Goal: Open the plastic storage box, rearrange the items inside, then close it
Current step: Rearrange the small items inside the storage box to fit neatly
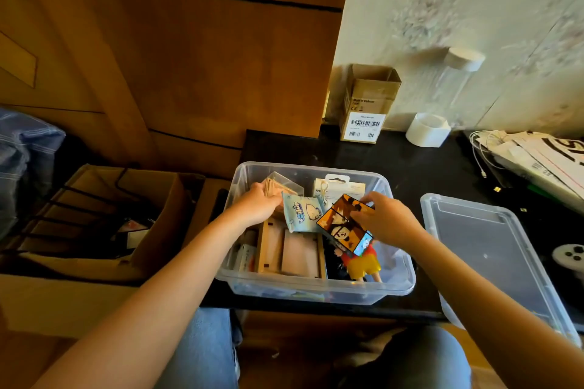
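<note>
**Both hands in the open box, mid-shuffle**

The clear storage box (316, 289) sits at six o'clock on the dark table (395, 164), its lid (493, 249) off at three o'clock. The left hand (257, 204) pinches a pale blue pouch (301, 211); the right hand (387, 219) curls its fingers around a printed cartoon cube (343, 224). I'd lay flat pieces low, beside the wooden tray (292, 251), so the lid seats. The pouch lettering is too blurred to read; the cardboard carton (366, 104) at twelve o'clock carries barcodes and a CE mark.
</note>
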`<state>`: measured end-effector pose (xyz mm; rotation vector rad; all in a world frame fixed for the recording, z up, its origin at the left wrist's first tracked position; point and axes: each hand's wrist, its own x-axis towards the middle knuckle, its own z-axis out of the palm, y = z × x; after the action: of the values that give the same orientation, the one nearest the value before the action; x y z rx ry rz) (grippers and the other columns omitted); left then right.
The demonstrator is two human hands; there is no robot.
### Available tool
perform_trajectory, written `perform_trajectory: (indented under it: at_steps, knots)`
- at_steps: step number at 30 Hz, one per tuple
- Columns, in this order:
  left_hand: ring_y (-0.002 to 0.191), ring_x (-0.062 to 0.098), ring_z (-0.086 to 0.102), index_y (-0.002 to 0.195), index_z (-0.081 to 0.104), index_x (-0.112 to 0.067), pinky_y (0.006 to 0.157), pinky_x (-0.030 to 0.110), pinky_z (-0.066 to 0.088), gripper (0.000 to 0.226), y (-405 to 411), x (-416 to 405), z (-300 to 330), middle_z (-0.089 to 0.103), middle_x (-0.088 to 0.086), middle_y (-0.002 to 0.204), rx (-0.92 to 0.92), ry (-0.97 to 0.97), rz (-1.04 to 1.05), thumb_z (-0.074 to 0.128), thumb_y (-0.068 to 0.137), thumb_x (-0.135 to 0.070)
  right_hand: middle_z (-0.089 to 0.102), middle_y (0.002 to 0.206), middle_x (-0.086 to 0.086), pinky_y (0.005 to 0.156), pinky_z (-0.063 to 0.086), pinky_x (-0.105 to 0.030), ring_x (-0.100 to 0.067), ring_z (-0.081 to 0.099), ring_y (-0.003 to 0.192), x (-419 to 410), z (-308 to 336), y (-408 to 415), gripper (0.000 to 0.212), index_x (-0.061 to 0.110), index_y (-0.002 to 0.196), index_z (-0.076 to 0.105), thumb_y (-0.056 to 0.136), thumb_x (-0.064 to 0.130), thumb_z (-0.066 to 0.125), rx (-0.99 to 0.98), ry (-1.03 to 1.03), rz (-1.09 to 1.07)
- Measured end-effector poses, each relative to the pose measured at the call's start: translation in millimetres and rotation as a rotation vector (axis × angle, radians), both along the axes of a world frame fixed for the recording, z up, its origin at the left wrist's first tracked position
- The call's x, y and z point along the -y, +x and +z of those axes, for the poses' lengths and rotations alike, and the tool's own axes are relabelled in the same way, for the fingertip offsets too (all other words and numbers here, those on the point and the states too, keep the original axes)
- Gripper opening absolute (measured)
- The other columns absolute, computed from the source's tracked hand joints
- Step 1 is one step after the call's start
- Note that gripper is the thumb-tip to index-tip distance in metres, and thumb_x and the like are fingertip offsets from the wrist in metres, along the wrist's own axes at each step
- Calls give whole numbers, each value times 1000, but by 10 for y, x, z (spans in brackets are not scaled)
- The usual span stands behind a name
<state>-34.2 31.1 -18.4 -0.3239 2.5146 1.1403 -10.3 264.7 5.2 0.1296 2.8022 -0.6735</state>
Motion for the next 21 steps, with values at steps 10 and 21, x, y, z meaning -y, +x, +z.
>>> perform_trajectory:
  at_steps: [10, 21]
  knots:
    - [116, 25, 52, 136, 32, -12, 85, 33, 43, 59, -62, -111, -182, 50, 9, 133, -30, 133, 217, 59, 90, -37, 47, 136, -3, 88, 46, -32, -20, 46, 119, 400, -62, -31, 51, 21, 133, 42, 88, 41, 57, -251, 33, 268]
    - [91, 17, 57, 109, 38, -33, 60, 27, 48, 54, 153, -145, -95, 56, 0, 109, -413, 93, 242, 73, 71, -50, 56, 125, -3, 85, 50, -28, -20, 58, 105, 254, -180, -204, 62, 27, 131, 44, 77, 42, 70, -36, -82, 496]
